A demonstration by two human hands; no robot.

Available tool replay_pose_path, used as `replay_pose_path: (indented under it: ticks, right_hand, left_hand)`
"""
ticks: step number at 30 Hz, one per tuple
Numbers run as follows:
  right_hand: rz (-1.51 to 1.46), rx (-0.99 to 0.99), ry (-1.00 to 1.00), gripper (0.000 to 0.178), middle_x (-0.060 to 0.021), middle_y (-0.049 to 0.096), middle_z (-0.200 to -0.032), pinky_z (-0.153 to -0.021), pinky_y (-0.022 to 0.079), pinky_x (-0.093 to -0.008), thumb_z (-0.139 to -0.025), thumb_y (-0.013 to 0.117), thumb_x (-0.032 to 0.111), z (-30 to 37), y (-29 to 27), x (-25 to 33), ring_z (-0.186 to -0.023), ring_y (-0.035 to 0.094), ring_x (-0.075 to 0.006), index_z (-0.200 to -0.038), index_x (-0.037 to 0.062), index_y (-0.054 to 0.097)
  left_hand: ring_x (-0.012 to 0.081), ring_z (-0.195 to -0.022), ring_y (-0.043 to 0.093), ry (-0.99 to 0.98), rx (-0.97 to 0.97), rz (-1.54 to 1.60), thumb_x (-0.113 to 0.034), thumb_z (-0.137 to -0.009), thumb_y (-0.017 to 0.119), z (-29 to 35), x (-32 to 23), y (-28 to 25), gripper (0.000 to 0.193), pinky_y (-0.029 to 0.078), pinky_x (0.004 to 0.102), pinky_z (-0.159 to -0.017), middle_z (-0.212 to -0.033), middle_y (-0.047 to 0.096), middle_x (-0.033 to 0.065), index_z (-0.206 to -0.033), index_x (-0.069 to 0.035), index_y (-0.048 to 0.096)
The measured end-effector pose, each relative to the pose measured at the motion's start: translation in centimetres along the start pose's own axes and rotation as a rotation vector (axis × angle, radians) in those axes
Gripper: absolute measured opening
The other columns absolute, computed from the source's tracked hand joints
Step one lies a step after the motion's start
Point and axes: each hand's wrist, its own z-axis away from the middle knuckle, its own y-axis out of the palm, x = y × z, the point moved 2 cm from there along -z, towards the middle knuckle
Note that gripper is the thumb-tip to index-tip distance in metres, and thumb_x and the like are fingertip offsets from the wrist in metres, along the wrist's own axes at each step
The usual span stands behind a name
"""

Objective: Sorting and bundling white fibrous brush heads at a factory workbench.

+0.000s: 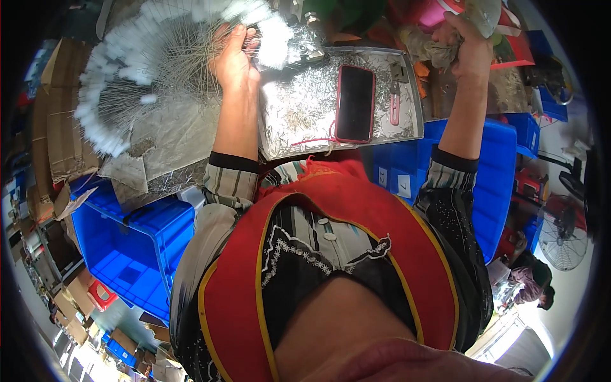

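At the top left, a large fanned heap of thin wire-stemmed brushes with white tufts [114, 60] lies on a crumpled sheet [172, 137]. My left hand [235, 60] is at the right side of this heap, its fingers curled closed around some of the wire stems. White tufts [273, 44] stick out just beyond those fingers. At the upper right, my right hand [470, 51] is closed on a crumpled greyish bag or cloth [434, 48]; which of the two I cannot tell. Part of it hides behind the fingers.
Between my arms is a metal tray [296, 118] strewn with short wire bits. On it lie a phone [355, 102] with a red edge and a pink-handled tool [395, 108]. A small metal machine [309, 41] stands behind. Blue bins [130, 239] flank me; a fan [563, 232] stands right.
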Motion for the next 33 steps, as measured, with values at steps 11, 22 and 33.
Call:
replay_pose_path:
  ticks: [11,22,33]
  right_hand:
    - [0.282,0.035,-0.641,0.01,-0.0092,0.048,-0.052,-0.054,0.045,-0.0319,-0.068,0.056,0.004,0.3,-1.1,-6.1,-0.048,0.049,-0.0182,-0.064,-0.0046,0.052]
    - [0.01,0.007,-0.021,0.018,-0.0077,0.044,-0.047,-0.051,0.041,-0.0308,-0.069,0.056,0.006,0.0,0.0,-0.1,-0.048,0.049,-0.0202,-0.054,0.0007,0.047]
    - [0.007,-0.033,-0.02,0.019,-0.0062,0.043,-0.049,-0.052,0.043,-0.0308,-0.07,0.055,0.004,0.7,0.3,-0.5,-0.047,0.048,-0.0187,-0.053,0.0005,0.047]
  left_hand:
    - [0.0193,-0.065,0.059,0.037,0.009,0.008,0.001,-0.072,0.062,0.3,-0.2,0.7,0.038,0.051,0.0258,-0.051,-0.081,0.058,0.0118,-0.106,0.003,0.046]
    - [0.0187,-0.07,0.058,-0.035,0.219,-0.141,-0.002,-0.072,0.064,-0.5,-0.4,-0.4,0.03,0.05,0.0264,-0.06,-0.083,0.059,0.0104,-0.099,0.002,0.053]
    - [0.0207,-0.072,0.057,-0.096,0.158,-0.052,0.002,-0.072,0.061,-0.5,-0.6,-0.6,0.032,0.05,0.0287,-0.063,-0.085,0.057,0.0111,-0.102,0.002,0.049]
